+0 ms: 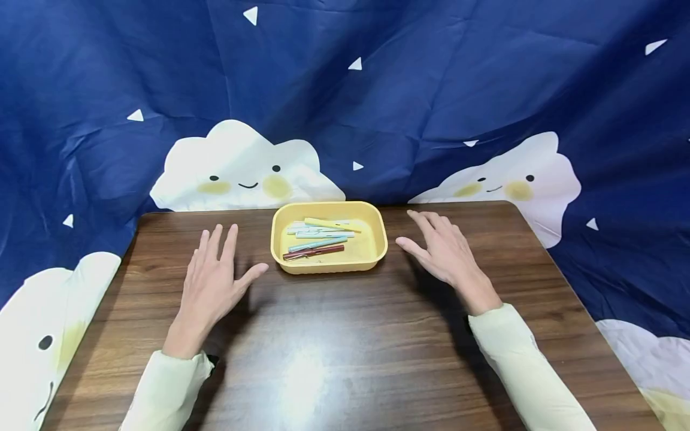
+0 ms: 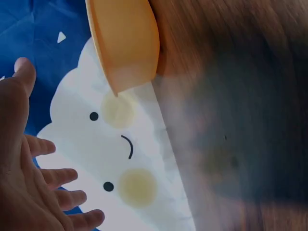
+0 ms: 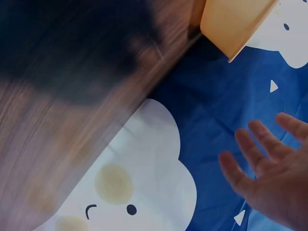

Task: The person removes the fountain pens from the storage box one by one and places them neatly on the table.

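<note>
Shallow yellow tray of slim pens, set between two hands

Nearest: two pale, cream-coloured fabric sleeves (image 1: 167,389), one on each forearm, over a dark brown wood-grain table (image 1: 404,359) with a bright patch of glare.

Left hand (image 1: 212,287): empty, fingers extended, thumb spread towards the tray; just beside it, not touching.

Right hand (image 1: 444,251): empty, fingers extended with a slight bend, thumb held away; near the tray's other end, apart from it.

Item: one yellow, rounded-rectangular, probably plastic tray (image 1: 334,267), near the table's far edge, between the hands. Judged light and fairly stiff; best taken by both short end walls under the rim and kept level, as the contents could slide.

Contents, lying roughly lengthwise: one dark red pen (image 1: 315,252) with a metallic clip; one blue pen (image 1: 318,244); one pale blue pen (image 1: 325,235); one yellow pen (image 1: 332,224), slanting over white pieces whose number cannot be told. Judged light, hard, smooth and apt to roll; best pinched at mid-barrel.

Farthest: a dark blue cloth backdrop (image 1: 334,60) printed with white smiling clouds and small white triangles.
</note>
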Motion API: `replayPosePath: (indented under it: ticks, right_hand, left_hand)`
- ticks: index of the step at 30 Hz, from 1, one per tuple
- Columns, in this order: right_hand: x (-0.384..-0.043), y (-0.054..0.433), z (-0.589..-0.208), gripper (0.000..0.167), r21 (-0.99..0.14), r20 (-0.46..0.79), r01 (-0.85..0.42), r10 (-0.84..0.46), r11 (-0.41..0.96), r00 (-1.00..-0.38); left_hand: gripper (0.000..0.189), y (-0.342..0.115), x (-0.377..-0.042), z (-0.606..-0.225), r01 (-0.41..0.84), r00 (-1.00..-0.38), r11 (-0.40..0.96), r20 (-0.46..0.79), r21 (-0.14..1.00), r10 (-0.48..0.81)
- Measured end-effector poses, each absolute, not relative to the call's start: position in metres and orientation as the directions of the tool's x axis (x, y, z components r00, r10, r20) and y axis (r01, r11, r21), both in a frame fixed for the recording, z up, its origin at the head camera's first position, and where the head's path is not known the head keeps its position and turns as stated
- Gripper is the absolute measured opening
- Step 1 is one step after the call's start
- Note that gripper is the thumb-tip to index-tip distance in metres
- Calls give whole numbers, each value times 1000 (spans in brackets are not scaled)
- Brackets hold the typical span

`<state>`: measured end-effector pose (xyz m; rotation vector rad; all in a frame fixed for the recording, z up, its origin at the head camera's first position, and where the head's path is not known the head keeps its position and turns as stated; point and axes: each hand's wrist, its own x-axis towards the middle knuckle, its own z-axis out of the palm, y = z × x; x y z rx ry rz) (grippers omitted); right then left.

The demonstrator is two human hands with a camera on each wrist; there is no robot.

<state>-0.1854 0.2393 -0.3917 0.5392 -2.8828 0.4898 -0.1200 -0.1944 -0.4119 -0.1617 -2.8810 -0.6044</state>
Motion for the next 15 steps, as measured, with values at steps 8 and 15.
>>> replayPosePath:
  ticks: [8,15]
  right_hand:
    - [-189,225,-389,68,-340,187,-432,-390,835,-902]
    - [-192,207,-388,65,-374,189,-466,-426,802,-885]
  left_hand:
    - [87,-188,-123,-414,163,-967,871,250,464,48]
    - [84,-183,-124,-416,158,-971,843,238,514,37]
